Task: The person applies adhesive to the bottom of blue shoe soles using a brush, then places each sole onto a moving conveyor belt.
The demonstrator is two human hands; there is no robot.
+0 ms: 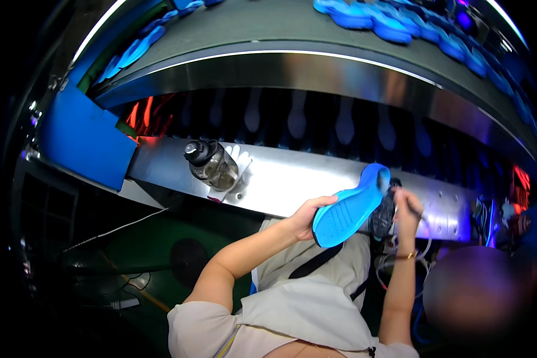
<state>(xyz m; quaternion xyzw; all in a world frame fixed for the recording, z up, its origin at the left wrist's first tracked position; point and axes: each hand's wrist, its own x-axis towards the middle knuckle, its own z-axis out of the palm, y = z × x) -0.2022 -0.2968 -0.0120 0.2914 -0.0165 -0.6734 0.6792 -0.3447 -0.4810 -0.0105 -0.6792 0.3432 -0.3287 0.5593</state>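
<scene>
A blue shoe sole (pixel 347 213), its toe end toward me and its heel pointing away, is tilted above my lap. My left hand (pixel 309 218) grips it along the left edge near the toe end. My right hand (pixel 406 206) is close to the heel end, with its fingers pinched together. From it sticks out what looks like a thin dark brush-like tool (pixel 422 217); its tip is hard to make out. Between the sole and my right hand lies a dark, glossy oval thing (pixel 382 219), partly hidden.
A steel ledge (pixel 274 185) runs across in front of me, with a dark bottle (pixel 212 167) and a white glove (pixel 238 158) on its left. Beyond it, a green conveyor belt (pixel 250 33) carries several blue soles (pixel 364 18). Thin tubes (pixel 426 238) hang at the right.
</scene>
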